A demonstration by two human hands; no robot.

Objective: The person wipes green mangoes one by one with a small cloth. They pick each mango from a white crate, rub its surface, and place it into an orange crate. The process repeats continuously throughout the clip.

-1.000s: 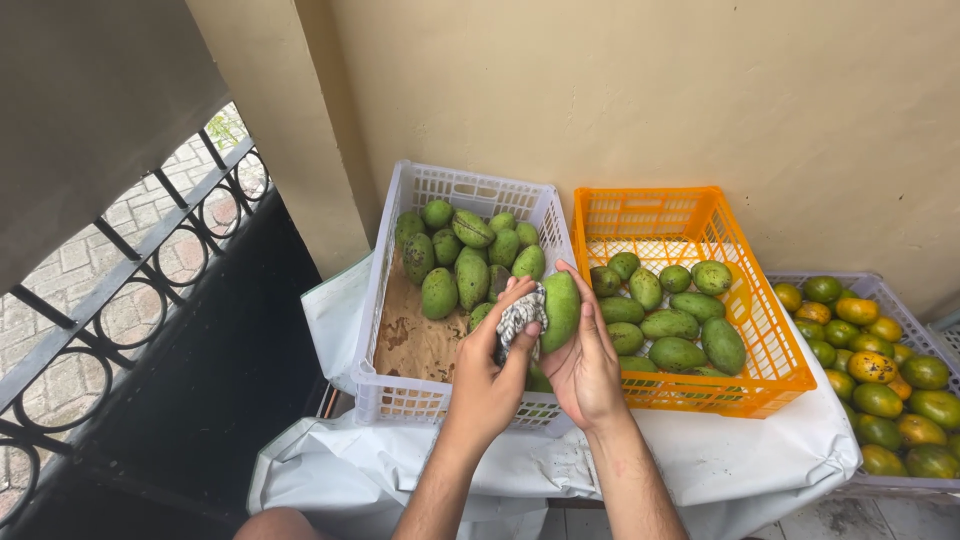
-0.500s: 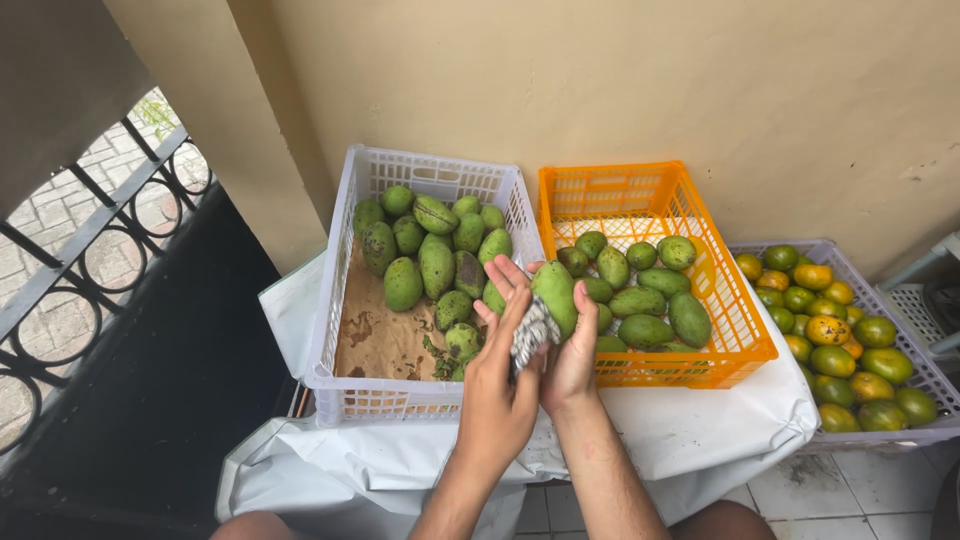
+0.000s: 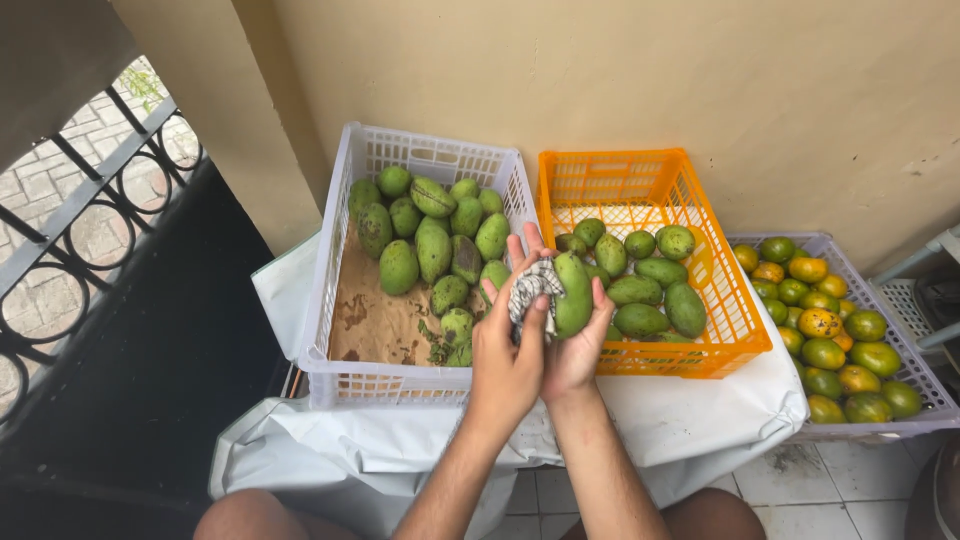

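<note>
Green and smooth, the oval mango (image 3: 573, 293) is held upright in front of the person, above the near edges of two plastic crates. The right hand (image 3: 578, 352) cups it from below and from the right side, fingers closed around its lower half, the thumb tip resting against its right side. The left hand (image 3: 505, 355) comes from the left, its palm turned toward the fruit. Its fingers press a crumpled checked cloth (image 3: 530, 285), soft and grey-white, against the left side of the mango, so the cloth lies between these fingers and the skin of the fruit. Both forearms rise from the near edge of the picture and meet at the wrists.

On the left stands a white lattice crate (image 3: 330, 290) with green mangoes heaped in its far half and brown stained paper (image 3: 375, 320) showing on its floor. Just beside it on the right, an orange lattice crate (image 3: 720, 290) holds fewer green mangoes. Further right, a pale crate (image 3: 925, 375) is full of rounder green and yellow-orange fruits. White sheet (image 3: 700, 420) lies under the crates, draping toward the tiled floor.
</note>
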